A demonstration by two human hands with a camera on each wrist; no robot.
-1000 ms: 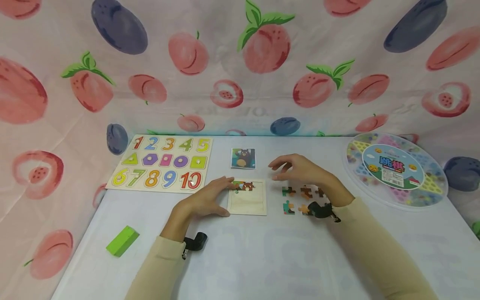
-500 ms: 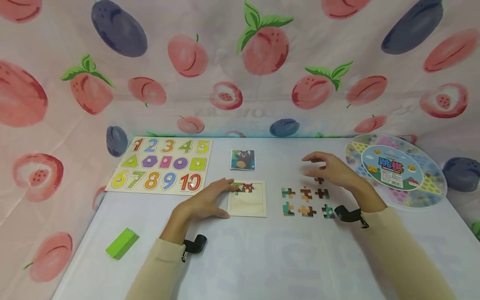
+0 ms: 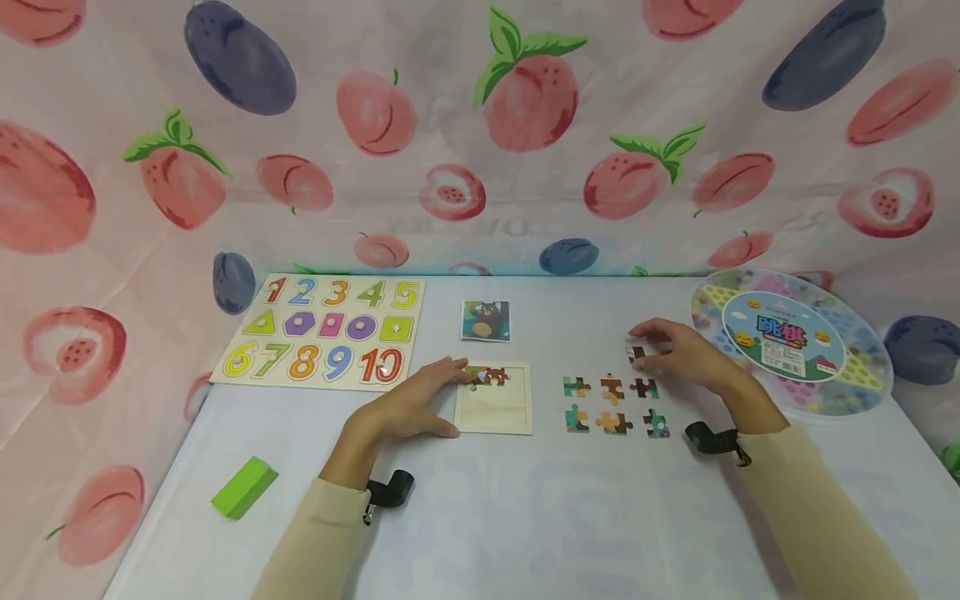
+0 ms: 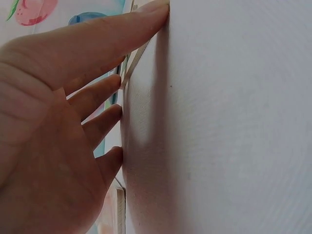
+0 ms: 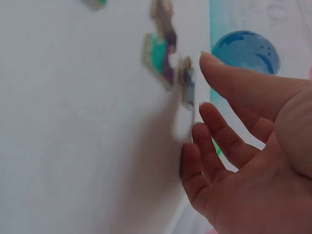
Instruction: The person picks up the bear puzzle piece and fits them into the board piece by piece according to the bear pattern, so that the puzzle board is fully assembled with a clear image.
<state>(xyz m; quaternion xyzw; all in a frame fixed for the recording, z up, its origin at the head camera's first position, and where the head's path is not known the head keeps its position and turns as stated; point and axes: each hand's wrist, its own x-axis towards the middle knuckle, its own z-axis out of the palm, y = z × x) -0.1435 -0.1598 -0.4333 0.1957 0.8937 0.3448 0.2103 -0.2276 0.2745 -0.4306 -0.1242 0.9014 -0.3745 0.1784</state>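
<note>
A: Taking the wooden tray [image 3: 495, 410] as the dial's centre, twelve away from the person, what about the hands?
B: The right hand [image 3: 678, 357] has its thumb and fingers apart around one loose puzzle piece [image 3: 636, 355], between two and three o'clock. I can't tell whether it touches. The left hand [image 3: 408, 402], fingers spread, rests along the tray's nine o'clock side.
A: Count the pieces.
B: Seven loose: that one, plus six more pieces [image 3: 612, 387] at three o'clock, in two rows of three. A strip of bear picture [image 3: 491, 376] sits inside the tray's top; fingers partly hide it, so its pieces I can't count.
A: Further out?
B: One bear card [image 3: 486, 321] at twelve. One number board [image 3: 320, 342] between nine and ten, with ten numbers and five shapes. One green block [image 3: 244, 487] at eight. One round game box [image 3: 787, 333], beyond the right hand.
A: And the surroundings?
B: A white-covered table [image 3: 495, 517], backed by a pale pink curtain [image 3: 300, 75] printed with peaches and dark blue fruit.
</note>
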